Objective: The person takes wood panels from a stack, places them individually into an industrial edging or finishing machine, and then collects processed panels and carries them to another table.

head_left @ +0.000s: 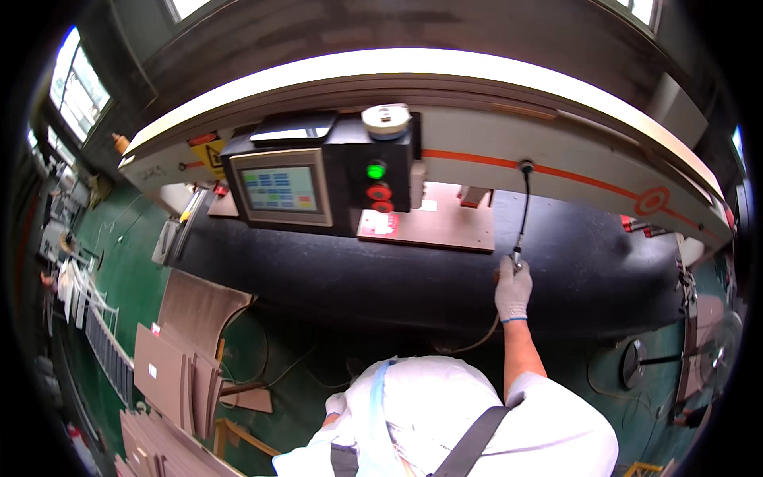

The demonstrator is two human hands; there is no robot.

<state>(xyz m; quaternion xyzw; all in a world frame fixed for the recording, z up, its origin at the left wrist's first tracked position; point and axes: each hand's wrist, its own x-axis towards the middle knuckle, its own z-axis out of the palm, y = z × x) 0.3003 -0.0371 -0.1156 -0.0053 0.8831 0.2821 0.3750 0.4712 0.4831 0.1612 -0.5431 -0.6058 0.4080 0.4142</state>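
Note:
My right hand (pixel 513 291), in a pale knit glove, is closed around the metal end of a thin black hose-like tool (pixel 524 215). The tool reaches up to the machine's beam; I cannot tell whether it is fixed there. From below the same hand a tan hose (pixel 481 340) curves down to the left. Under this hand lies the machine's black table (pixel 318 258). A brown panel (pixel 445 226) with a red-and-white label rests on that table, left of the hand. Low beside my body is my gloved left hand (pixel 335 403), its fingers mostly hidden.
A control box with a lit screen (pixel 278 189) and a green-lit button (pixel 376 171) hangs before the long beam (pixel 572 176). Brown panels (pixel 163 374) are stacked at lower left on the green floor, near a roller conveyor (pixel 107 358). A round black disc (pixel 633 364) stands at right.

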